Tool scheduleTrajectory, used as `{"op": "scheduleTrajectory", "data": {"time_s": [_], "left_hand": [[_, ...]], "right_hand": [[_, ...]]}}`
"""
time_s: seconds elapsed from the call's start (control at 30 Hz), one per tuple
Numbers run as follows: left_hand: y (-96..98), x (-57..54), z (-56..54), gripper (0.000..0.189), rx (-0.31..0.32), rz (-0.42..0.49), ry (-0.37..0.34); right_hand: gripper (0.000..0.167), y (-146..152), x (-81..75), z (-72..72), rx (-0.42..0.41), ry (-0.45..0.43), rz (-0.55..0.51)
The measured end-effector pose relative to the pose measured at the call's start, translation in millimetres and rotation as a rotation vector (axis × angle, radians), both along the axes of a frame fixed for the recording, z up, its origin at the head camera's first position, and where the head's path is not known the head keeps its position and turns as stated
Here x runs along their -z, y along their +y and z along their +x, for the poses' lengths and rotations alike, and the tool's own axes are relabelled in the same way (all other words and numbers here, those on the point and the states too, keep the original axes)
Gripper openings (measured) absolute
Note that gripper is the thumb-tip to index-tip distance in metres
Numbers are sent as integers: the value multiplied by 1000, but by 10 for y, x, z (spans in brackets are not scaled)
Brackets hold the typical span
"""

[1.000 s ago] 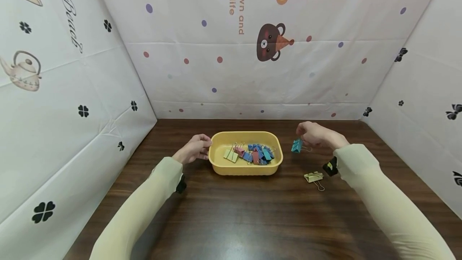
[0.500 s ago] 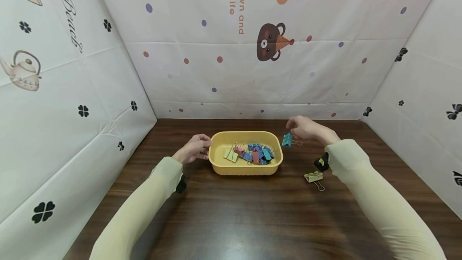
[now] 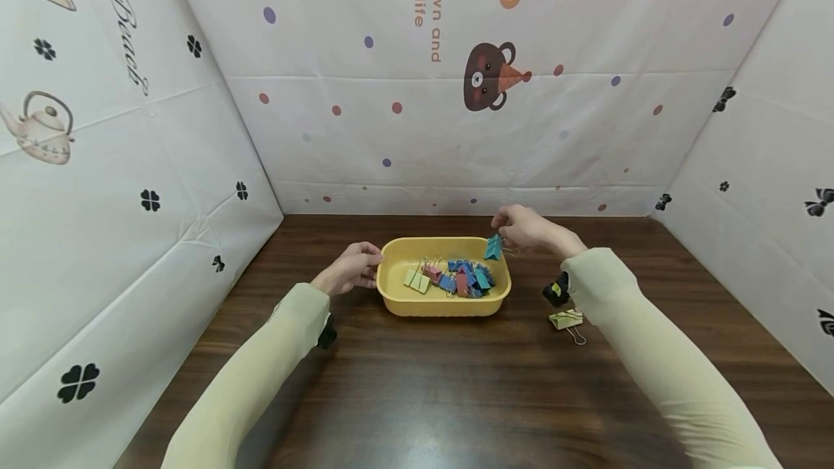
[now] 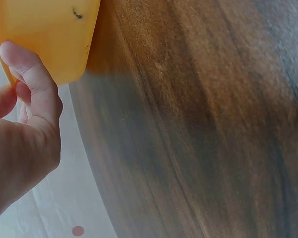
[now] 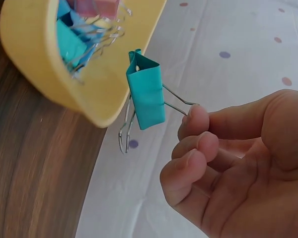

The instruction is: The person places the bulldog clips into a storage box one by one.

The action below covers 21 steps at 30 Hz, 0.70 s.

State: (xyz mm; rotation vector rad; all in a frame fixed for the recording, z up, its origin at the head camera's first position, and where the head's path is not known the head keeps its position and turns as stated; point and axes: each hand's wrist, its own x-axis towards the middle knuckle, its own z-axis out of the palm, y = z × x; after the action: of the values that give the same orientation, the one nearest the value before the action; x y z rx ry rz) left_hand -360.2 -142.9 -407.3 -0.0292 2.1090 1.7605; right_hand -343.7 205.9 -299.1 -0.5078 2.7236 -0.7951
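Observation:
A yellow plastic basket (image 3: 443, 307) stands on the wooden table, with blue, pink, teal and pale yellow binder clips (image 3: 417, 280) lying inside. At its left end, my left hand (image 3: 352, 268) pinches the rim between thumb and fingers; the left wrist view shows the basket's outer wall (image 4: 64, 44) by the thumb. My right hand (image 3: 531, 229) is at the basket's far right corner. It pinches a teal binder clip (image 5: 148, 96) by one wire handle, and the clip hangs over the right end of the rim (image 5: 97, 121).
One yellow binder clip (image 3: 565, 320) lies on the table (image 3: 417, 389) to the right of the basket, close to my right sleeve (image 3: 602, 277). White printed sheets (image 3: 365, 143) line the back and both sides.
My right hand has travelled left with the teal binder clip, from the table at the right to the basket's right end. The left hand and the basket have stayed in place.

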Motion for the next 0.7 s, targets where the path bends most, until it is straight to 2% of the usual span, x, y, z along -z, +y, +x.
{"op": "scheduleTrajectory", "data": {"time_s": [0.13, 0.33, 0.7], "left_hand": [[-2, -6, 12, 26, -4, -1, -1], [3, -19, 5, 23, -10, -1, -7], [-5, -14, -16, 20, -1, 1, -8]], "right_hand": [[28, -116, 6, -26, -7, 13, -32], [28, -283, 21, -55, -38, 93, -26], [23, -549, 53, -78, -50, 48, -68]]}}
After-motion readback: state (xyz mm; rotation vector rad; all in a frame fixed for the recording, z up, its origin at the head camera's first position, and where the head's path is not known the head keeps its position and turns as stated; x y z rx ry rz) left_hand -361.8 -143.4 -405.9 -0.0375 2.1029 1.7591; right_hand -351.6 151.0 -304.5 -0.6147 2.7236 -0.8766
